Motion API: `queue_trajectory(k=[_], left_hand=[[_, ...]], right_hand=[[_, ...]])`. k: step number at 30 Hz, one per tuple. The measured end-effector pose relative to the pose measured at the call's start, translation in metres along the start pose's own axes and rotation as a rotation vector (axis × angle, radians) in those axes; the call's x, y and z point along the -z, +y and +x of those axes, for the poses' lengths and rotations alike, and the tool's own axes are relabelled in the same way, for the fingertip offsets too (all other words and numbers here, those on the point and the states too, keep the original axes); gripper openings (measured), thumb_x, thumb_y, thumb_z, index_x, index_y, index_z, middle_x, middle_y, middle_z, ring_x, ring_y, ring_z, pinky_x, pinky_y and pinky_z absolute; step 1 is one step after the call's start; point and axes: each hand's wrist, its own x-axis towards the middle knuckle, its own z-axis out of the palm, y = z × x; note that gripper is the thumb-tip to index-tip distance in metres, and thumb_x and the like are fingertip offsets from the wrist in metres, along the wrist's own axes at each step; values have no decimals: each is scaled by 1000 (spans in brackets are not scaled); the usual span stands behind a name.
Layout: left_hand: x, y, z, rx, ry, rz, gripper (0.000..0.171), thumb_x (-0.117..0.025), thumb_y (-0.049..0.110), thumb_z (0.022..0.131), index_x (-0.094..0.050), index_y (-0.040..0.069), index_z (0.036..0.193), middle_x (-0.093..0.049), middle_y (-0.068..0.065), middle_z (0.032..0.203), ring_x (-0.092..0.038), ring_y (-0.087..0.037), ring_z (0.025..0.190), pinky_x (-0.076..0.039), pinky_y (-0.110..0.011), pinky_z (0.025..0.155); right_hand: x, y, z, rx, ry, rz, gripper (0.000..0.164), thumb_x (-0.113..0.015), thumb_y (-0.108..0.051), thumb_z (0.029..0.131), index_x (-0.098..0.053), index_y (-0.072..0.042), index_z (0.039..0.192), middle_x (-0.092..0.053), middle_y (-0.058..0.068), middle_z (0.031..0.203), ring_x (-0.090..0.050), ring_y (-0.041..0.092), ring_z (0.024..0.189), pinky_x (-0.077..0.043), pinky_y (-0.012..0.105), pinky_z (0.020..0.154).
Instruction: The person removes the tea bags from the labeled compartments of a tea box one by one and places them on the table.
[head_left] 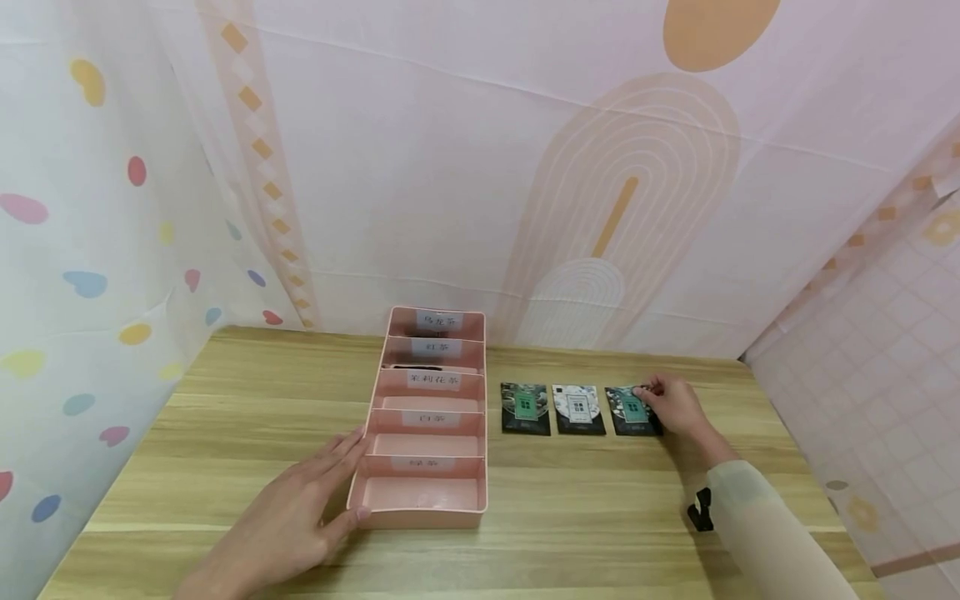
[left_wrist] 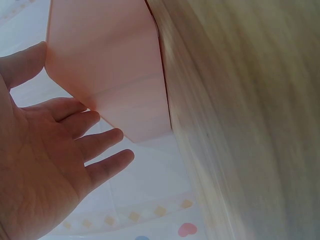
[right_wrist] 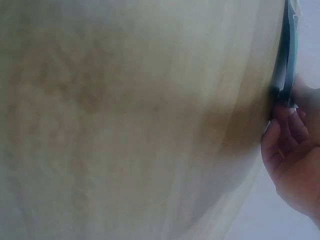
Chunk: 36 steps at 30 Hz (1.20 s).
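A pink divided box (head_left: 423,519) with labelled compartments stands on the table, left of centre. My left hand (head_left: 288,512) rests at its left front corner, fingers extended along the side wall; in the left wrist view, the thumb and fingertips touch the box edge. To the right of the box, three tea packets lie in a row: a green-and-black one (head_left: 526,408), a white-and-black one (head_left: 579,409) and a teal-and-black one (head_left: 632,412). My right hand (head_left: 681,408) pinches the teal packet by its right edge. The right wrist view shows the packet (right_wrist: 290,55) edge-on between thumb and fingers.
Dark packets (head_left: 417,367) stand in the second compartment from the back, and something dark shows in the rearmost one. The wooden table (head_left: 247,417) meets a patterned curtain (head_left: 420,167) behind the box. A black strap piece (head_left: 701,510) sits at the right wrist.
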Motion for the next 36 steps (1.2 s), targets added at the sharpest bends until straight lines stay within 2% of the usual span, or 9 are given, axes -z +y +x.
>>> queue_trajectory(k=[5, 10, 16, 21, 31, 36], left_hand=[[0, 0, 0, -2, 5, 2, 74, -76, 37, 95, -50, -2, 153, -47, -17, 159, -52, -40, 141, -51, -57, 104], [0, 0, 0, 3, -1, 0, 75, -75, 39, 96, -49, -1, 154, -47, -17, 160, -51, -40, 141, -51, -57, 104], [0, 0, 0, 10, -10, -3, 75, -74, 39, 96, -49, -1, 154, -46, -16, 160, -51, -39, 142, -51, -57, 105], [1, 0, 0, 10, -8, -11, 75, -75, 39, 96, -49, -1, 154, -48, -17, 159, -51, -39, 142, -51, -57, 105], [0, 0, 0, 3, 1, -7, 75, -76, 37, 95, -49, -2, 154, -48, -17, 159, -51, -39, 142, -51, -58, 105], [1, 1, 0, 7, -2, -9, 75, -76, 37, 95, -49, -2, 154, -48, -17, 159, -51, -40, 142, -51, -58, 105]], right_hand=[[0, 1, 0, 8, 4, -20, 16, -68, -11, 102, -66, 3, 94, -62, 8, 79, -50, 19, 69, -42, 32, 62], [-1, 3, 1, 8, 1, -33, 16, -69, -11, 102, -69, 5, 101, -66, 11, 85, -55, 20, 73, -46, 34, 64], [1, 4, 2, 10, -4, -14, 24, -67, -12, 103, -68, 10, 113, -70, 20, 97, -64, 30, 85, -53, 38, 70], [4, 5, 0, 29, 11, 4, 31, -67, -10, 103, -64, 16, 120, -70, 26, 103, -66, 39, 96, -57, 42, 76], [16, -7, -5, 8, -3, 47, 39, -64, -16, 106, -60, 15, 129, -66, 27, 112, -64, 37, 100, -57, 38, 76], [20, -15, -6, 19, 7, 67, 44, -63, -20, 107, -58, 15, 134, -65, 23, 112, -64, 34, 99, -55, 30, 75]])
